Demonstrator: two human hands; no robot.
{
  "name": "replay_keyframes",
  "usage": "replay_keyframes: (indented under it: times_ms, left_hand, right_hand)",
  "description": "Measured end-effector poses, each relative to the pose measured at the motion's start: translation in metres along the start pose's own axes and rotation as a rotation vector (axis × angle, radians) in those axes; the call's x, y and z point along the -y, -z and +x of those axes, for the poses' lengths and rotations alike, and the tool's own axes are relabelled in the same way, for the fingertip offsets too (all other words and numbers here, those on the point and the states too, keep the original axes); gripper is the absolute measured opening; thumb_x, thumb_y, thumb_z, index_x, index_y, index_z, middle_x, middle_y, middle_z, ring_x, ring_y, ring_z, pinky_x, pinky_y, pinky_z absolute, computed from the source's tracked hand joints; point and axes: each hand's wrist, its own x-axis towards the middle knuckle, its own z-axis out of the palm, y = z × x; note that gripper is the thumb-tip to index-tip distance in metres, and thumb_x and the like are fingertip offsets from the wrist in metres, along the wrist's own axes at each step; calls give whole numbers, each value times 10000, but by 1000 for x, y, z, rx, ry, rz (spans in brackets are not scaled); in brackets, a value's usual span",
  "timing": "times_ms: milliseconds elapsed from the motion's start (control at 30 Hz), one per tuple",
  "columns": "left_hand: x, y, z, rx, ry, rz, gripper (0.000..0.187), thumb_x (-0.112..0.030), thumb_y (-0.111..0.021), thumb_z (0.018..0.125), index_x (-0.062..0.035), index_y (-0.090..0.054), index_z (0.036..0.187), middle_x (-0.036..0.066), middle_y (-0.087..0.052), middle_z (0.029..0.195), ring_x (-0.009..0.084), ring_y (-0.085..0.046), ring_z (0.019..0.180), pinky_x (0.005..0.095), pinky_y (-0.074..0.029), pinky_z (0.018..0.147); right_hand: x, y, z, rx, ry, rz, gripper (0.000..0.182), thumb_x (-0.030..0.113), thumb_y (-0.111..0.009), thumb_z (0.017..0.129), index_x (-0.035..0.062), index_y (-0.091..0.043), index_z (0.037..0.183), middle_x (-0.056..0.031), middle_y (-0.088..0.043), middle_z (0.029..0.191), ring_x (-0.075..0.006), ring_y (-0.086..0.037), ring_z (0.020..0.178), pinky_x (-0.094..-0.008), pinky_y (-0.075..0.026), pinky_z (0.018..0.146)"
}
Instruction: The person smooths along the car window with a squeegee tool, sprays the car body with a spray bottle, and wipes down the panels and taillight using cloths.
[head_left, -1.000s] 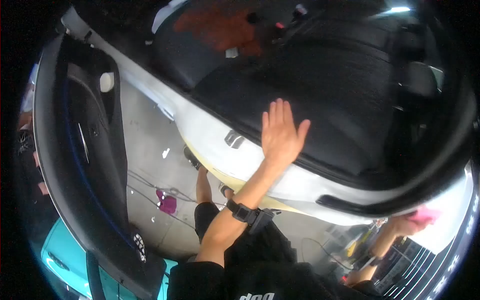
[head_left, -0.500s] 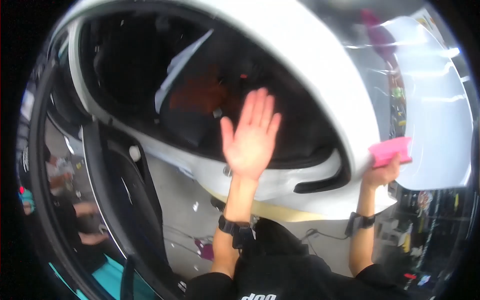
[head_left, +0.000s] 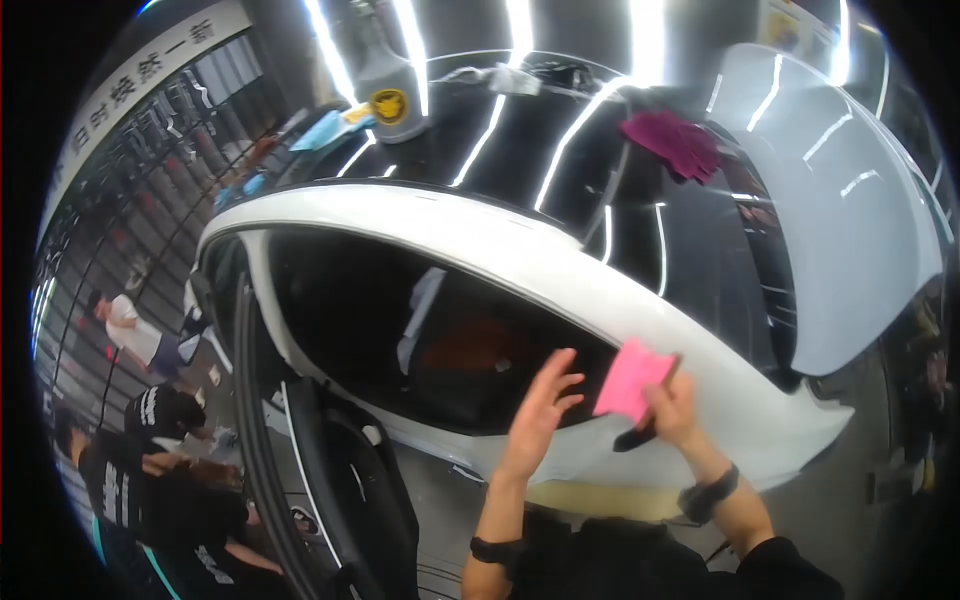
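A pink scraper is held in the grip of the right hand before the white car's door frame; the left hand is held loosely wide, room being left between.

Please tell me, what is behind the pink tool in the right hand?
Past the edges of the pink tool, the white car body shows on the right and the dark door opening on the left; the surface directly behind it is covered.
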Motion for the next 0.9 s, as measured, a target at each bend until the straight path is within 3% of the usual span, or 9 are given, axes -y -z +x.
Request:
replay_keyframes:
  times_ms: [67,100,167,233,400,500,633,800,900]
  left_hand:
    - [-15,-3,-1,59,33,166,562,-260,-612,1006,15,-454,1470,142,-403,1555,251,-484,1343,392,-392,1114]
    - [-22,-7,-4,49,64,201,498,-234,-593,1017,23,-502,1434,145,-465,1514,238,-505,1324,379,-405,1107]
    - [-30,2,-12,-59,38,190,458,-207,-578,1025,31,-521,1412,145,-516,1464,225,-531,1294,362,-430,1083]
    - [-46,9,-24,-205,-8,208,383,-162,-569,1029,45,-572,1351,140,-611,1357,196,-599,1203,316,-494,1002]
    - [-70,32,-77,-386,3,396,380,-150,-598,1010,48,-585,1334,99,-669,1226,147,-641,1088,285,-500,962]
    - [-58,64,-118,-588,1,375,339,-155,-600,1012,40,-600,1289,84,-685,1151,125,-646,1028,276,-507,921]
    - [-50,82,-150,-966,-14,266,264,-241,-557,1049,-2,-629,1131,29,-666,1005,83,-628,892,248,-507,798]
    - [-7,72,-133,-909,132,202,367,-336,-406,1108,-62,-619,987,-14,-581,880,59,-530,807,239,-449,712]
    - [10,35,-93,-698,-40,439,383,-320,-389,1107,-22,-631,1098,29,-646,987,123,-596,942,276,-475,860]
  right_hand:
    - [26,-29,13,211,70,2,221,148,-561,966,-18,-677,1054,-118,-666,852,-179,-618,551,-304,-504,554]
    - [33,-41,23,278,286,-113,271,170,-578,971,6,-661,1170,-140,-660,999,-244,-677,711,-344,-541,672]
    - [56,-60,36,422,50,14,326,185,-584,974,15,-635,1248,-149,-664,1037,-317,-672,906,-403,-529,814]
    - [52,-79,52,545,92,18,346,182,-577,979,25,-619,1284,-170,-661,1082,-347,-638,1007,-428,-502,880]
    - [41,-117,47,900,101,-118,273,224,-657,928,39,-644,1128,-125,-659,1042,-339,-641,975,-433,-509,858]
    - [29,-127,45,875,286,-226,259,205,-676,905,44,-655,1107,-117,-657,1061,-325,-635,1002,-424,-518,848]
    - [32,-112,65,571,-4,-1,345,158,-675,901,15,-630,1212,-156,-655,1179,-303,-635,1115,-380,-505,957]
    - [1,-130,26,969,-252,163,800,299,-691,934,-18,-288,1548,-239,-412,1542,-328,-428,1421,-400,-357,1157]
    - [5,-143,6,862,-191,192,633,238,-578,1022,-22,-314,1536,-210,-428,1544,-309,-472,1381,-374,-373,1136]
